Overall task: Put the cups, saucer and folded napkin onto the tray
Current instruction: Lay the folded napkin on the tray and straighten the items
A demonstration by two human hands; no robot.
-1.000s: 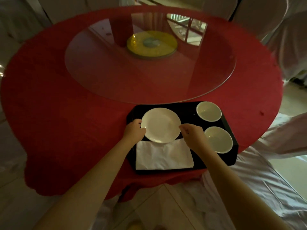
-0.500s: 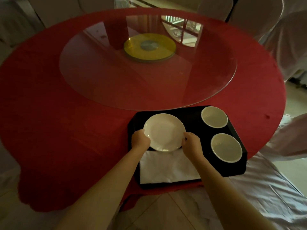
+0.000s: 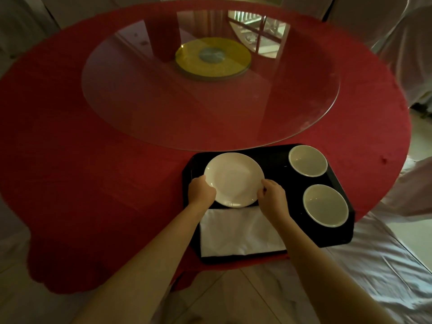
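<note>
I hold the round white ceramic saucer (image 3: 234, 180) at the far-left corner of the black plastic tray (image 3: 275, 160). My left hand (image 3: 201, 191) curls round its left rim and my right hand (image 3: 272, 197) pinches its right rim. The folded white napkin (image 3: 240, 232) lies along the tray's near edge. Two round white cups stand along the right edge, one (image 3: 308, 160) in the far corner and one (image 3: 326, 205) nearer. The tray sits on a red-clothed round table (image 3: 93, 164).
</note>
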